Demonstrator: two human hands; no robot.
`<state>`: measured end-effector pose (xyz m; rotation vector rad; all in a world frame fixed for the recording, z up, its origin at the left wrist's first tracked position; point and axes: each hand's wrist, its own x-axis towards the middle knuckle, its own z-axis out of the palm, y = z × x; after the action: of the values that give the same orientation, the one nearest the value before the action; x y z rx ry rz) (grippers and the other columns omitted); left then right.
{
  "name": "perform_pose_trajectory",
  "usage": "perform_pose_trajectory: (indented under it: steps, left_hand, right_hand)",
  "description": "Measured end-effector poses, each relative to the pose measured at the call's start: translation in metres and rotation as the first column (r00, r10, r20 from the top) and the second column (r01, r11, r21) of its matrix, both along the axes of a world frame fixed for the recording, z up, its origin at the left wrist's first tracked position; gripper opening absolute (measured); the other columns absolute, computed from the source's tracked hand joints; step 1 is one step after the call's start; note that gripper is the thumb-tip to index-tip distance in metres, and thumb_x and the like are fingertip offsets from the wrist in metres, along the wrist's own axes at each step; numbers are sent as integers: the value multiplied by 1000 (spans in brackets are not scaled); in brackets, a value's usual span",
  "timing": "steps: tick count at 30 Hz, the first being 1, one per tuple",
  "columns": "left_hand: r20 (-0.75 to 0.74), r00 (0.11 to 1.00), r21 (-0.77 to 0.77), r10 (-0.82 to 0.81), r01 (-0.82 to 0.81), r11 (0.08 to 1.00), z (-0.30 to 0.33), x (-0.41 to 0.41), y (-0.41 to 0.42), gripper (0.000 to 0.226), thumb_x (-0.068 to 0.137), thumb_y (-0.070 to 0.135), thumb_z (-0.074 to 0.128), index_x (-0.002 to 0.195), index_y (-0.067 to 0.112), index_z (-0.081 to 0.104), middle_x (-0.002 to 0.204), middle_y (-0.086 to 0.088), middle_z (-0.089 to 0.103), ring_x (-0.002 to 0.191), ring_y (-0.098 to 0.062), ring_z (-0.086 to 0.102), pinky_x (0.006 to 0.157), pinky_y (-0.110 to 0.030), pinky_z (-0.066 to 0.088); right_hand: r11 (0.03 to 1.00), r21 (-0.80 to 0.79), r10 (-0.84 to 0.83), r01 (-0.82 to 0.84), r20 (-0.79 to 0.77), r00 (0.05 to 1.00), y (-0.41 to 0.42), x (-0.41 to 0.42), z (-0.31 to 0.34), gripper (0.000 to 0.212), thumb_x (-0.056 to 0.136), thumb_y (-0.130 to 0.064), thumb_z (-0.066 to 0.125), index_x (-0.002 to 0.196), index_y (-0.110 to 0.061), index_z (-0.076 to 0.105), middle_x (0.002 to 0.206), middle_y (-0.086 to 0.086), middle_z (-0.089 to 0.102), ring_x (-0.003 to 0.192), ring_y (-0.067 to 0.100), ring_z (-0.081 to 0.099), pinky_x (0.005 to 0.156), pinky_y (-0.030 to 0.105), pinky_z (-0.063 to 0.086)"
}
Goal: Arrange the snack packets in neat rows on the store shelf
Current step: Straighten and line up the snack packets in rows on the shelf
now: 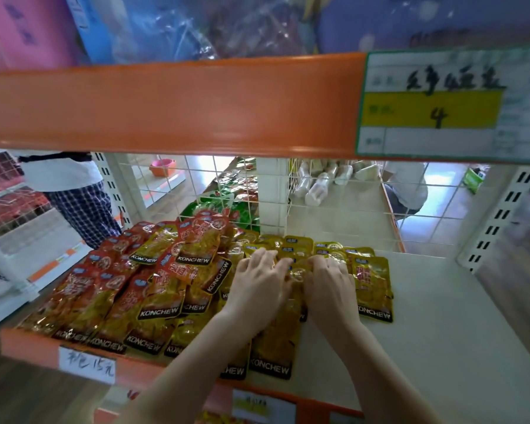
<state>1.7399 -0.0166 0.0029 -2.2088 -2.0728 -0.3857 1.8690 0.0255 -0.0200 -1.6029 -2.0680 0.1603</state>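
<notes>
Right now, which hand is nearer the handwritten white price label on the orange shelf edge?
Left. The left hand lies up and right of the handwritten white price label; the right hand lies farther right.

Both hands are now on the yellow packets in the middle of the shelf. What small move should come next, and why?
Probably slide the yellow packets under the left hand and right hand to the right, toward the outermost yellow packet. That packet lies flat, with bare shelf beyond it, while the red packets on the left overlap in a heap, so the row seems to grow rightward.
</notes>
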Motion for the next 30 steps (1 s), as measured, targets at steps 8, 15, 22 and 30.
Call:
perform_pose_trajectory:
  steps: [8, 15, 22, 30]
  left_hand:
    - [-97, 995, -31, 28, -31, 999, -8, -15, -5, 43, 96, 41, 33, 136, 26, 42, 153, -2, 26, 143, -22, 9, 116, -37, 4]
    - [-77, 996, -14, 32, -33, 999, -3, -26, -9, 44, 93, 38, 38, 135, 24, 44, 151, 0, 29, 143, -20, 12, 116, -36, 5]
    - [-97, 995, -16, 14, -16, 1000, 6, -20, -8, 43, 95, 42, 37, 133, 24, 45, 147, -1, 35, 141, -22, 18, 115, -38, 12]
    - [78, 975, 173, -208, 192, 966, 6, 35, -2, 31, 97, 31, 39, 120, 19, 55, 122, 3, 55, 115, -14, 48, 101, -30, 36]
  right_hand:
    - [1000, -9, 16, -16, -5, 1000, 3, -3, -6, 27, 96, -23, 39, 114, -16, 58, 115, 4, 58, 109, 23, 49, 91, 35, 38]
    - [999, 18, 26, -26, 29, 999, 3, -3, -5, 28, 98, -25, 38, 117, -19, 57, 119, 0, 56, 113, 21, 46, 94, 33, 36]
    - [999, 35, -16, 20, -118, 993, 4, 1, 3, 27, 94, -20, 45, 116, -18, 60, 115, 2, 59, 110, 21, 50, 90, 35, 40]
    - [972, -134, -215, 194, -163, 963, 28, 63, 24, 30, 91, -21, 53, 119, -12, 58, 117, 14, 60, 110, 31, 52, 92, 36, 40]
